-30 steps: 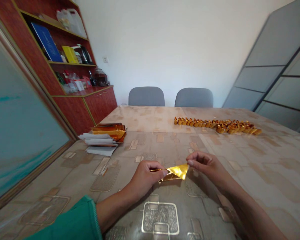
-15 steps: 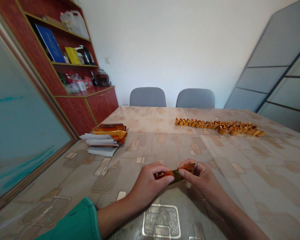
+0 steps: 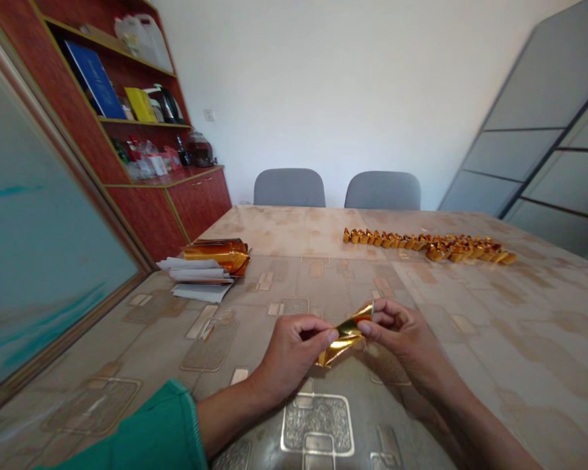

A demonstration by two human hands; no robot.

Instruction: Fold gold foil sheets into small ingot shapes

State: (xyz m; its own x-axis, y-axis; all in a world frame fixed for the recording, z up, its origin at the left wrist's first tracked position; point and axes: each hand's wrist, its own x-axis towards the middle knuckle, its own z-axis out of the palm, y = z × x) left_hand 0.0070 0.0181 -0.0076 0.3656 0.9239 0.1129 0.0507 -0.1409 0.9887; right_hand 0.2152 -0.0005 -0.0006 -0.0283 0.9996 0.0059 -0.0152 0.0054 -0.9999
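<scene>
A shiny gold foil paper (image 3: 343, 339), partly folded, is held just above the table between both hands. My left hand (image 3: 294, 349) pinches its left side with thumb and index finger. On the right side, my right hand (image 3: 404, 336) grips the foil with the thumb in front and fingers behind. One pointed end sticks up by the right fingers, and a wider part hangs down between the hands.
Rows of small folded gold pieces (image 3: 421, 243) stand at the back right of the patterned table (image 3: 255, 313). Gold and white sheets (image 3: 203, 271) are stacked at the left. Two grey chairs (image 3: 289, 188) stand behind, and a red cabinet (image 3: 196, 199) is at back left.
The foil has turned in my hands and now shows more of its bright gold surface, with a part hanging lower. My right hand has moved slightly up and right.
</scene>
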